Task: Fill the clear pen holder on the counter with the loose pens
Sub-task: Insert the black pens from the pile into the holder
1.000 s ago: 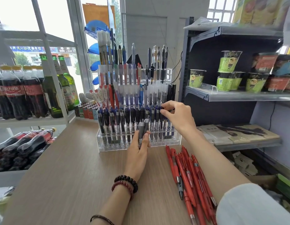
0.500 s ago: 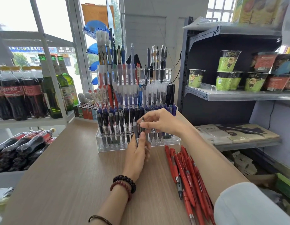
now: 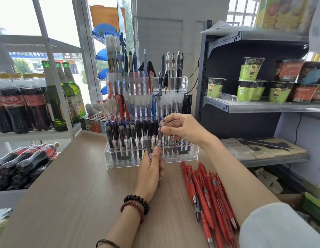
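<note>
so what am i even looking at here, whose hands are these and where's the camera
The camera sits on a person's head, looking forward and down, so the hands are the wearer's own. No machine is involved. The left hand, with bead bracelets at the wrist, grips a dark pen. The right hand pinches another dark pen just in front of the clear pen holder, a tiered rack on the wooden counter. Loose red pens lie beside it.
</note>
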